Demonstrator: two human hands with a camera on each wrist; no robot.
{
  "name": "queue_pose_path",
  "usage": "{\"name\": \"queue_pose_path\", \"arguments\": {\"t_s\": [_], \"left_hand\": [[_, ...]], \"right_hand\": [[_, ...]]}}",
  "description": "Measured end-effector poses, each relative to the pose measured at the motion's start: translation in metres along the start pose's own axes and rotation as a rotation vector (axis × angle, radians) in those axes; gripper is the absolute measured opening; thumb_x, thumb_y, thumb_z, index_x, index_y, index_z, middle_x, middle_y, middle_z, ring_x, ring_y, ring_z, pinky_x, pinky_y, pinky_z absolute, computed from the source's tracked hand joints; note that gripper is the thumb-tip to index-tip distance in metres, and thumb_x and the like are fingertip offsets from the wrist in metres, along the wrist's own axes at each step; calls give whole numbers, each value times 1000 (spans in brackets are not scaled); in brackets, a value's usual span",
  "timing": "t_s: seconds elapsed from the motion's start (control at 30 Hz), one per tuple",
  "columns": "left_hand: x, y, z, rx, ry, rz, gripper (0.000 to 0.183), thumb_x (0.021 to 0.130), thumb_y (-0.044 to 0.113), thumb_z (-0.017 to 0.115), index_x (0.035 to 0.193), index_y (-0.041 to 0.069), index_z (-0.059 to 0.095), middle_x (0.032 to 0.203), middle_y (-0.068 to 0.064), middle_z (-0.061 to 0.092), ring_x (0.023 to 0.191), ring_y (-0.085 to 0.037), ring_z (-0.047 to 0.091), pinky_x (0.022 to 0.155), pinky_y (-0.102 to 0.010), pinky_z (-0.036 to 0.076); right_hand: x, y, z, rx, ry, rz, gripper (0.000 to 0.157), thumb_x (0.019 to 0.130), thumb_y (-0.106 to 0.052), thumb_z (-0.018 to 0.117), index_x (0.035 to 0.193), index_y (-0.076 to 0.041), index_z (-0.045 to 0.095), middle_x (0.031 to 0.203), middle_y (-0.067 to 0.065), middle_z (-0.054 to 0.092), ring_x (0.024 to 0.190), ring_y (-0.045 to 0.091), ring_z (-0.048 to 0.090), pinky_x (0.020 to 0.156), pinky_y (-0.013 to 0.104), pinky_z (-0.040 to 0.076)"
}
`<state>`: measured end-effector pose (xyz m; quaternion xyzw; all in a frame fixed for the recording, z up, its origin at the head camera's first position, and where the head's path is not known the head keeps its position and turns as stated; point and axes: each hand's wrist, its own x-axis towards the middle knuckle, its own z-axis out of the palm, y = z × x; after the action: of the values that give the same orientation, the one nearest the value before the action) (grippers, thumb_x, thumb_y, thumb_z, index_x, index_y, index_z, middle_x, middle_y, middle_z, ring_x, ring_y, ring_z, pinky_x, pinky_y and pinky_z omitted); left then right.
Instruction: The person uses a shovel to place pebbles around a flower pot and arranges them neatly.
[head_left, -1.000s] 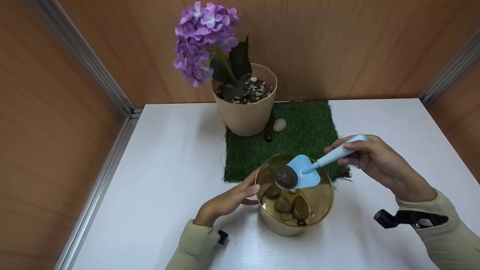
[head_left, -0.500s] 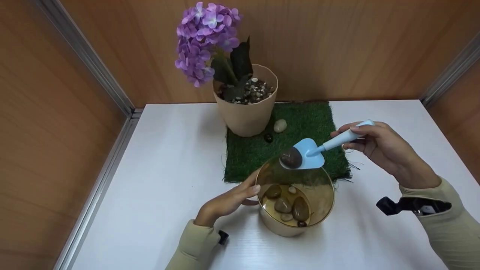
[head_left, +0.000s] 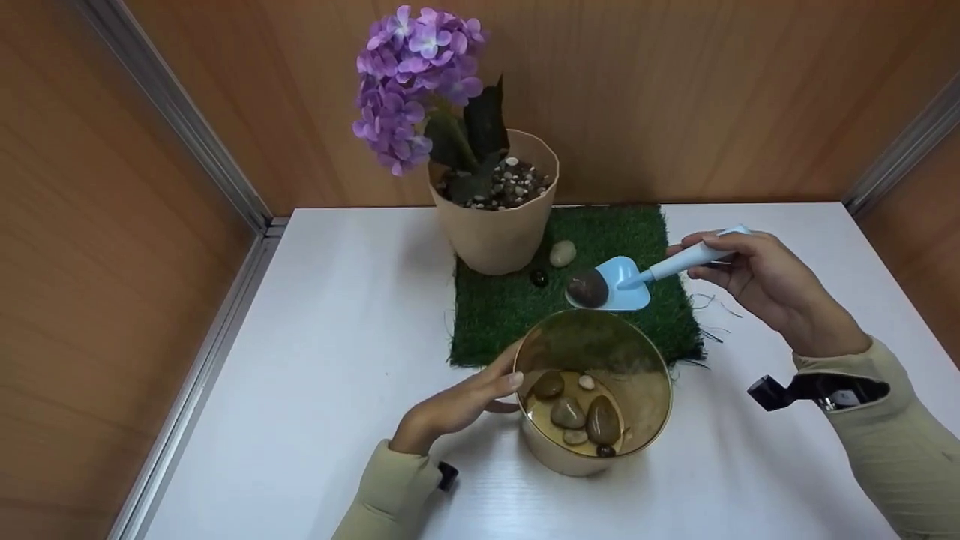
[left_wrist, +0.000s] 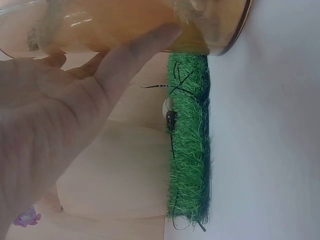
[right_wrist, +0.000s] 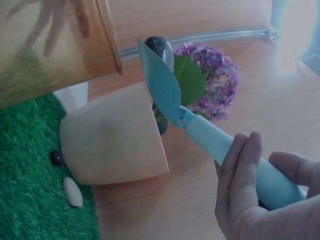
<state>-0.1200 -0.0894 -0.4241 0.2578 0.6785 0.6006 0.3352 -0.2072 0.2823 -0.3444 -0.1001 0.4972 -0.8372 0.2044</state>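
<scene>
My right hand point(head_left: 780, 289) grips the handle of a light blue toy trowel point(head_left: 628, 283), with the thumb along it. A dark brown stone point(head_left: 587, 288) sits on the trowel's blade, raised above and just behind the rim of an amber see-through container point(head_left: 641, 375). Several stones point(head_left: 568, 412) lie at the bottom of the container. My left hand point(head_left: 461, 401) rests against the container's left side. In the left wrist view, the thumb lies straight along the wall. Through the container in the right wrist view, that hand's fingers point(right_wrist: 57, 25) look straight and spread.
Behind the container lies a green artificial grass mat point(head_left: 502, 322). On it are a beige pot point(head_left: 491, 232) with a purple flower point(head_left: 420, 82), a pale pebble point(head_left: 562, 253) and a small dark one point(head_left: 538, 278). Wood panels point(head_left: 712, 105) border the white table point(head_left: 337, 315).
My right hand has lifted the trowel with the dark stone up and back, from over the container's opening to beyond its rim. The left hand and container stay in place.
</scene>
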Motion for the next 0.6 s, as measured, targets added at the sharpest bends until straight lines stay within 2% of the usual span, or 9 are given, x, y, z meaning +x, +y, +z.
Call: {"name": "queue_pose_path", "arguments": {"t_s": [0.27,0.47,0.6], "left_hand": [[1,-4,0,5,-1,21,67,96,54,33,149,32,-1,155,1,-1,138,-30,17,96,-39,41],[0,-1,0,17,2,6,67,97,51,34,150,30,0,154,1,1,137,-30,19,97,-39,40],[4,-12,-2,18,8,6,64,98,48,33,149,32,-1,154,2,0,137,-30,18,96,-38,41]], "right_hand": [[11,8,-9,-6,72,26,25,95,-5,50,110,13,61,113,23,61,107,29,58,81,30,51],[20,19,-15,-38,114,38,28,95,-9,52,114,11,58,114,21,61,108,27,57,83,31,50],[28,28,-18,-53,152,41,32,95,-11,54,118,12,56,114,20,60,108,27,56,84,30,50]]}}
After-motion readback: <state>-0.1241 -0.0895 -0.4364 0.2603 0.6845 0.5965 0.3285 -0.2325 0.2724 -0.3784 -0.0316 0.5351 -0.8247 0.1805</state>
